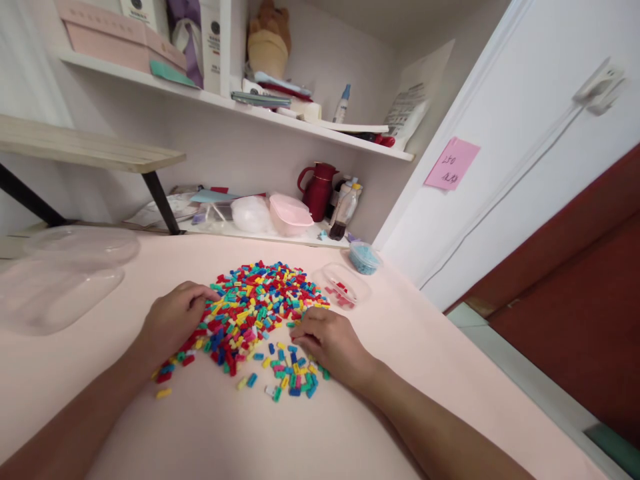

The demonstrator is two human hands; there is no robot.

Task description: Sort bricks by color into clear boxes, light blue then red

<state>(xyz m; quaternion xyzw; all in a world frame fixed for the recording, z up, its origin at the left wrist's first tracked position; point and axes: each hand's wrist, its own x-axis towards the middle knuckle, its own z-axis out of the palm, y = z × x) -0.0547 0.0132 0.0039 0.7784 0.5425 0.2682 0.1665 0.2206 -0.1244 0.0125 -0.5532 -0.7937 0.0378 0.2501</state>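
Observation:
A broad pile of small colourful toy bricks (260,300) lies on the pale pink tabletop, with a looser scatter of bricks (293,373) in front of it to the right. My left hand (177,317) rests against the pile's left edge, its fingers curled in; whatever they hold is hidden. At the right edge of the pile, my right hand (327,340) has its thumb and fingers drawn together low over the bricks. I cannot make out anything between them. Just beyond it, a clear plastic container (357,287) holds several red bricks.
A round tub of light blue pieces (365,259) stands behind the clear container. Clear plastic containers (65,287) lie at the left, near a small raised wooden shelf (90,143). Along the back are a pink bowl (290,215), a red jug (319,192) and a bottle (345,213).

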